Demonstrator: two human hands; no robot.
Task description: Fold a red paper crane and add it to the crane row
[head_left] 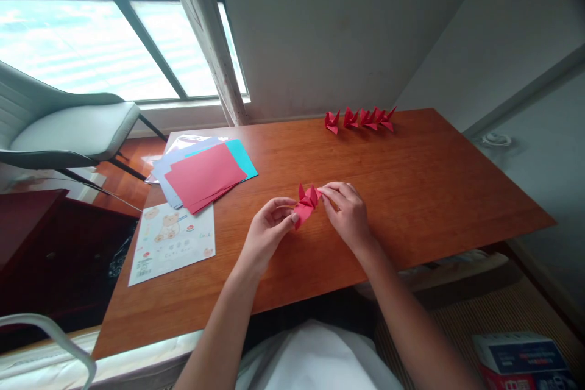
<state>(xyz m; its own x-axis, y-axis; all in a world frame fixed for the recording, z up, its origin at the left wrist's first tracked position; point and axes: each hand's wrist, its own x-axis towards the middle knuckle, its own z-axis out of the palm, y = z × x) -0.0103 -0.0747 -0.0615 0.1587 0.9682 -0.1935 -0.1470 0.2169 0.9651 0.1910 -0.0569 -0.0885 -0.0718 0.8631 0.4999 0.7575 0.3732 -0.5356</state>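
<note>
Between my two hands, just above the wooden table, is a red origami crane. My left hand pinches its lower left part between thumb and fingers. At the opposite side, the fingertips of my right hand grip a pointed end of the paper. A row of several similar red paper cranes stands along the far edge of the table, apart from my hands.
Left on the table lie red paper sheets over blue and lilac ones, and a white sheet with bear drawings. A grey chair stands by the window. A box sits at lower right.
</note>
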